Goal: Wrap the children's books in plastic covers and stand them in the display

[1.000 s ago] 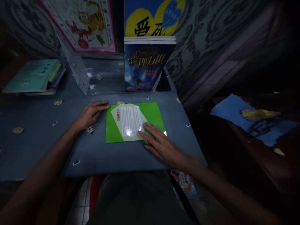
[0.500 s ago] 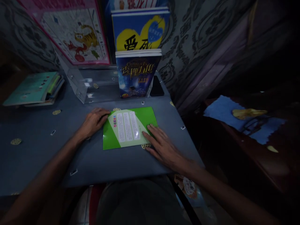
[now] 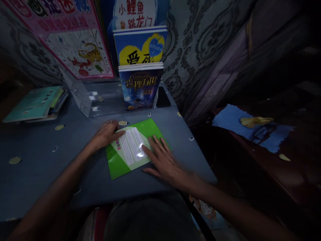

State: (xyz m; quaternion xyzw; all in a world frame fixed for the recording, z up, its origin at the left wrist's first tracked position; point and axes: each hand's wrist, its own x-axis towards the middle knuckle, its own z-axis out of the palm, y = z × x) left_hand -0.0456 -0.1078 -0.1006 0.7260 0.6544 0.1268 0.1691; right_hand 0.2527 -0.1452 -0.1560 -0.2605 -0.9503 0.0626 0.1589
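A thin green book lies flat and slanted on the grey-blue table, its pale text panel facing up. My left hand is at its far left edge, thumb laid over the cover and the other fingers curled at the edge; their tips are partly hidden. Spread flat across the book's right side is my right hand, fingers apart, with its thumb beside the near edge.
Behind the book, a clear acrylic stand holds a pink picture book and a dark blue book. A black phone lies to its right. Stacked books sit at left. Blue cloth lies beyond the table's right edge.
The green book has turned counterclockwise and shifted nearer to me. My left thumb has moved onto its cover, and my right hand has stayed spread on its right side. The camera view has shifted slightly.
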